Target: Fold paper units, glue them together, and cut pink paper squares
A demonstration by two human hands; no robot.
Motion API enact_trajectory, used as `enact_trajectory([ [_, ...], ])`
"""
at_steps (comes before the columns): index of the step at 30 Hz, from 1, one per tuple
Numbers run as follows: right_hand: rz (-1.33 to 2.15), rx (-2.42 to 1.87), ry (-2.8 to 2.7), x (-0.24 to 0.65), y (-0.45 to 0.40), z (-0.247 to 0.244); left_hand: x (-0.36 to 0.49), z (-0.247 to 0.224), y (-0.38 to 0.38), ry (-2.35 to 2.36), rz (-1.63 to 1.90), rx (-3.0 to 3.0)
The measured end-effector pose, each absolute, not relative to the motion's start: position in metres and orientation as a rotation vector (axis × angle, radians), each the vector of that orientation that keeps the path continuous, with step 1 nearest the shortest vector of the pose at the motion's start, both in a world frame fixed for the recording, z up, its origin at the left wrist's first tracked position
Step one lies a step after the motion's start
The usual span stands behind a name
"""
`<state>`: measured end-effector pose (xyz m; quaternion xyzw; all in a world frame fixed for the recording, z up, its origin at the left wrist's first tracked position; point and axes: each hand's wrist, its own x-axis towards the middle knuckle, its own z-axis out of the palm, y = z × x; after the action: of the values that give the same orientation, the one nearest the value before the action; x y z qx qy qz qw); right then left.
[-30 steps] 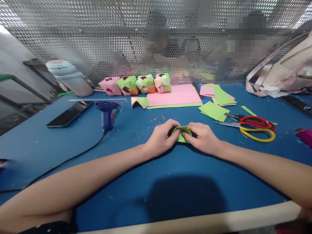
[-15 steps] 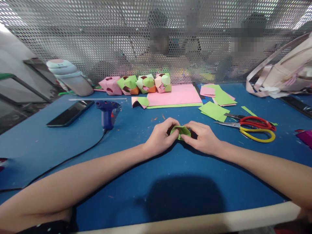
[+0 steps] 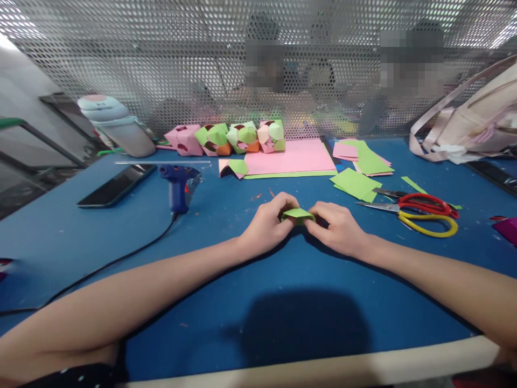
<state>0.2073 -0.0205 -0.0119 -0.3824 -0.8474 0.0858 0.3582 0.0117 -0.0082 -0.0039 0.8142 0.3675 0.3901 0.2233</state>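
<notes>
A small folded piece of green paper (image 3: 299, 214) is held just above the blue table, in the middle of the head view. My left hand (image 3: 271, 222) is closed on its left end, thumb in front and fingers behind. On the opposite end, my right hand (image 3: 334, 226) grips it the same way. The paper's upper face shows as a flat pointed flap, and its inside is mostly hidden. Beyond my hands lies a loose curled pink and green paper piece (image 3: 236, 168). Green paper squares (image 3: 355, 183) lie to the right, behind my right hand.
A blue glue gun (image 3: 178, 188) with a black cord stands at left, near a phone (image 3: 117, 186). Scissors with red and yellow handles (image 3: 428, 223) lie at right. Folded paper shapes (image 3: 214, 139) and pink sheets (image 3: 293, 156) sit before a perforated metal screen (image 3: 194, 64).
The green paper has tipped or folded over: its open hollow faced me before, and now a flat flap shows on top. Both hands keep hold and have barely moved.
</notes>
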Motion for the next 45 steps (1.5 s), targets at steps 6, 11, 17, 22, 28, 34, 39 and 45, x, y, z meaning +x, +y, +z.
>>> enact_trajectory([
  [6, 0.203, -0.974, -2.168, 0.2060, -0.0194, -0.0115, 0.0123, -0.0036, -0.0073, 1.000, 1.073, 2.224],
  [11, 0.269, -0.984, -2.134, 0.2078, -0.0214, -0.0081, 0.0127, -0.0026, -0.0087, 1.021, 1.032, 2.226],
  [17, 0.292, -0.985, -2.152, 0.2088, -0.0224, -0.0057, 0.0130, -0.0007, -0.0065, 1.135, 1.016, 2.200],
  [22, 0.275, -0.962, -2.157, 0.2087, -0.0222, -0.0056, 0.0131, -0.0009, -0.0045, 1.165, 1.001, 2.168],
  [28, 0.332, -1.010, -2.089, 0.2104, -0.0196, -0.0089, 0.0117, 0.0007, -0.0052, 1.084, 0.954, 2.138],
  [34, 0.389, -1.042, -2.085, 0.2097, -0.0182, -0.0088, 0.0112, -0.0012, -0.0016, 1.002, 0.919, 2.121],
  [39, 0.362, -1.070, -2.130, 0.2095, -0.0174, -0.0093, 0.0122, 0.0015, -0.0030, 1.036, 0.914, 2.112],
  [45, 0.467, -1.060, -2.101, 0.2097, -0.0188, -0.0068, 0.0104, 0.0022, -0.0031, 1.058, 0.962, 2.105],
])
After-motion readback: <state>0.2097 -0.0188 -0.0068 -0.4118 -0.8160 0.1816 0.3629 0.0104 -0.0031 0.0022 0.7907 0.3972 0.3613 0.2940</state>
